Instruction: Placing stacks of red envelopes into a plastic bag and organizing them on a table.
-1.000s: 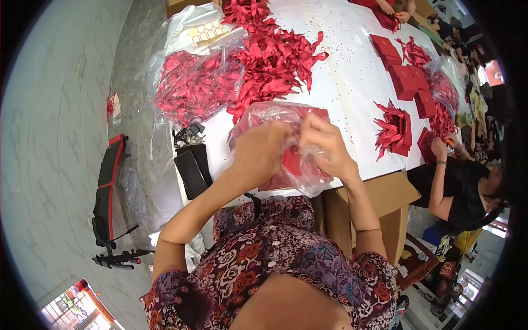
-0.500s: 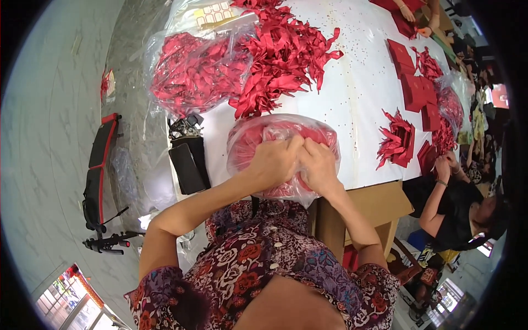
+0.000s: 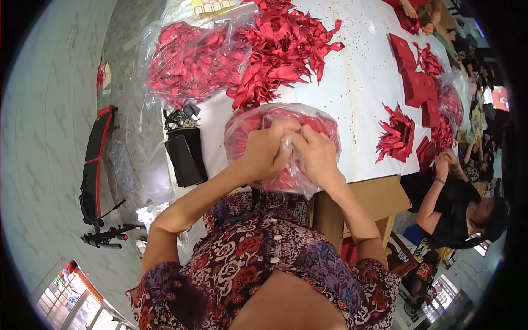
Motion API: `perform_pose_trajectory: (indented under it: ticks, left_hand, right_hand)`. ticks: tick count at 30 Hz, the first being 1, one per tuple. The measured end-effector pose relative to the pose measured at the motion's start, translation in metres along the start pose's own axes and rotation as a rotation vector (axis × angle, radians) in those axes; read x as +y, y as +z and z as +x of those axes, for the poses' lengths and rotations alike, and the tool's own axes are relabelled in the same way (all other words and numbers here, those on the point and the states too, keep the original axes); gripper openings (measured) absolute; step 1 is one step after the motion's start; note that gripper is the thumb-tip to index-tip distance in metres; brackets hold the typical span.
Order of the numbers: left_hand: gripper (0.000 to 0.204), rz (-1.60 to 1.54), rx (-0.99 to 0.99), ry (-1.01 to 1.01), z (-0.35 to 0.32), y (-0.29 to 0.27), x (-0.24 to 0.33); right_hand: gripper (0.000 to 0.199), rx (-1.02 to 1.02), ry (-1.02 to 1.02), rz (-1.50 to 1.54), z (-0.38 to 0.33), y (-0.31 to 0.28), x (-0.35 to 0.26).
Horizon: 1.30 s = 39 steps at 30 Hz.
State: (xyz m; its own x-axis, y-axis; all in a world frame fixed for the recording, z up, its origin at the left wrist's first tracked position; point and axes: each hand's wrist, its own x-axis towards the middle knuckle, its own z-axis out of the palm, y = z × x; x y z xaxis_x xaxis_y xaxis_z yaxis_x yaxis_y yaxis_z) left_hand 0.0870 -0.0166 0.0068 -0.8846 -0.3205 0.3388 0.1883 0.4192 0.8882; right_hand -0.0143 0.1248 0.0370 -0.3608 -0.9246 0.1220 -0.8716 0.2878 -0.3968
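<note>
A clear plastic bag (image 3: 237,135) packed with red contents stands at the near edge of the white-covered table. Both my hands are on its gathered top. My left hand (image 3: 269,148) is closed round a bunch of the plastic, fingers curled. Right beside it, my right hand (image 3: 318,154) pinches the same crumpled film. A twist of plastic shows between the two hands. What exactly the red contents are, I cannot tell through the film. Just beyond the bag lies a heap of red ribbons (image 3: 286,49), with another clear bag of red ribbons (image 3: 192,66) to its left.
Left of the bag are a black phone (image 3: 184,159) and a tangle of cables (image 3: 182,116). Red boxes (image 3: 413,88) and a ribbon bundle (image 3: 397,135) lie at the right. A cardboard box (image 3: 363,206) stands below the table edge. A co-worker (image 3: 445,201) sits at the right.
My hands have shifted slightly on the bag's gathered top, and a twist of plastic now shows between them. The whole view has moved a little.
</note>
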Motion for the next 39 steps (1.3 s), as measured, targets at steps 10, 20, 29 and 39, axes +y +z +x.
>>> perform_pose_trajectory:
  ticks: [10, 20, 29, 39]
  left_hand:
    - [0.048, -0.362, 0.028, -0.112, -0.010, -0.081, 0.064]
    - [0.041, 0.287, 0.019, -0.275, 0.005, -0.048, 0.029]
    - [0.010, 0.264, 0.016, -0.030, 0.031, -0.036, 0.062]
    - [0.105, 0.079, -0.354, -0.018, -0.013, -0.117, 0.055]
  right_hand:
    - [0.008, 0.029, -0.003, -0.033, -0.005, 0.000, -0.010]
    - [0.006, 0.025, -0.008, -0.036, -0.002, -0.001, -0.008]
    - [0.012, 0.093, 0.090, 0.059, 0.001, 0.014, -0.013]
    - [0.018, 0.001, -0.009, -0.038, 0.001, -0.003, -0.007]
